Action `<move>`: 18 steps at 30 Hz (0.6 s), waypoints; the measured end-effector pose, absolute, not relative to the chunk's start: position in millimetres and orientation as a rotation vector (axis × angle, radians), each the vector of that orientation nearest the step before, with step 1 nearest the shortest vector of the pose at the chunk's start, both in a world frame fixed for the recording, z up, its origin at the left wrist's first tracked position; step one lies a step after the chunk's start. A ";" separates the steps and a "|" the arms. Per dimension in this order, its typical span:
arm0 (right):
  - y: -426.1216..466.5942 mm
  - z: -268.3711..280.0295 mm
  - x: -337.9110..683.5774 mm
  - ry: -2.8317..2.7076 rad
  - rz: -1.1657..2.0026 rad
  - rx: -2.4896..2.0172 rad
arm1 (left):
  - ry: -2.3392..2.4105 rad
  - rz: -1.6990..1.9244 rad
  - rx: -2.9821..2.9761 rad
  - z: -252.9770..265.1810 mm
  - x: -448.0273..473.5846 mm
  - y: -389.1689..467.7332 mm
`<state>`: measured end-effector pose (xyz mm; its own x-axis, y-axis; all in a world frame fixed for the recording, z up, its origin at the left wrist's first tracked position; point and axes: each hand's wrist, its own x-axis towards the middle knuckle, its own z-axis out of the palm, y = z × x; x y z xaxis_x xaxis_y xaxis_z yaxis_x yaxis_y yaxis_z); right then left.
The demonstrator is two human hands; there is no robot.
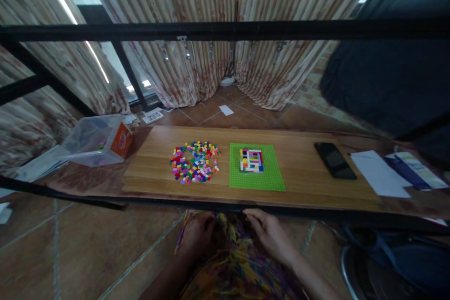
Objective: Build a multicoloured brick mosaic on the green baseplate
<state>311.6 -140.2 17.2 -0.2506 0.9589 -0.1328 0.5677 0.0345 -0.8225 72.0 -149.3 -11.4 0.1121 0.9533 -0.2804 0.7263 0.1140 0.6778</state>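
My left hand point(198, 230) rests low over the patterned clothing point(225, 267) on my lap, just below the table's front edge. Its fingers are loosely bent, dim and partly hidden, with nothing seen in them. My right hand point(264, 227) is on the other side of the lap, its loosely bent fingers near the dark table edge point(225, 206) and its thumb apart. Above them on the wooden board point(154, 159) lies a loose spread of small coloured building bricks point(198, 171). Right of it, a green baseplate point(274, 168) bears a low multicoloured brick build point(251, 161).
A clear plastic box point(91, 143) with an orange label stands at the left. To the right lie a black phone point(334, 160), white paper point(378, 173) and a blue-and-white packet point(418, 171). A black metal bar point(225, 31) crosses before the curtains point(197, 0).
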 end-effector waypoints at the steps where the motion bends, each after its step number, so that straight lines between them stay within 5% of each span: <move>1: -134.4 20.4 321.0 -1.766 1.085 -1.559 | 1.672 0.377 1.671 -11.9 73.1 -147.7; 18: -25.8 20.8 338.3 -1.371 0.551 -1.438 | 1.717 0.174 1.807 -22.4 88.4 -143.0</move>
